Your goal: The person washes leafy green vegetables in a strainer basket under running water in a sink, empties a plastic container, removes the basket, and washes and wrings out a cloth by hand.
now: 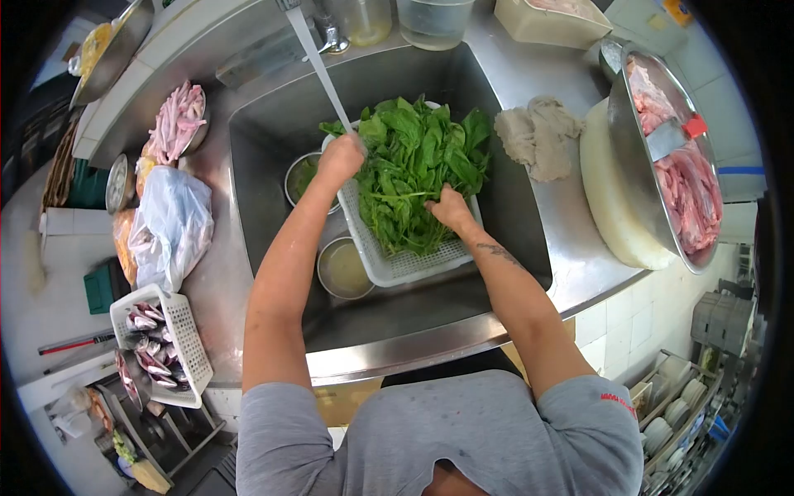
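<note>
A white perforated plastic basket (389, 269) heaped with leafy greens (413, 140) sits tilted in the steel sink (447, 302). My left hand (343, 159) is closed at the basket's left rim, right by the lower end of a pale stream or spout (318, 62) coming from above; its fingertips are hidden. On the right side of the heap, my right hand (451, 208) has its fingers closed among the leaves, partly buried in them. Beside the basket, two round metal bowls stand in the sink: one bowl (346, 269) with cloudy liquid, another bowl (291, 180) with some green inside.
A crumpled cloth (542, 136) lies right of the sink. Beyond it, a large metal bowl of raw meat (691, 198) holds a cleaver (666, 139). Left are chicken feet (178, 120), a plastic bag (172, 223) and a basket of purplish pieces (186, 347). Plastic containers (434, 25) line the back.
</note>
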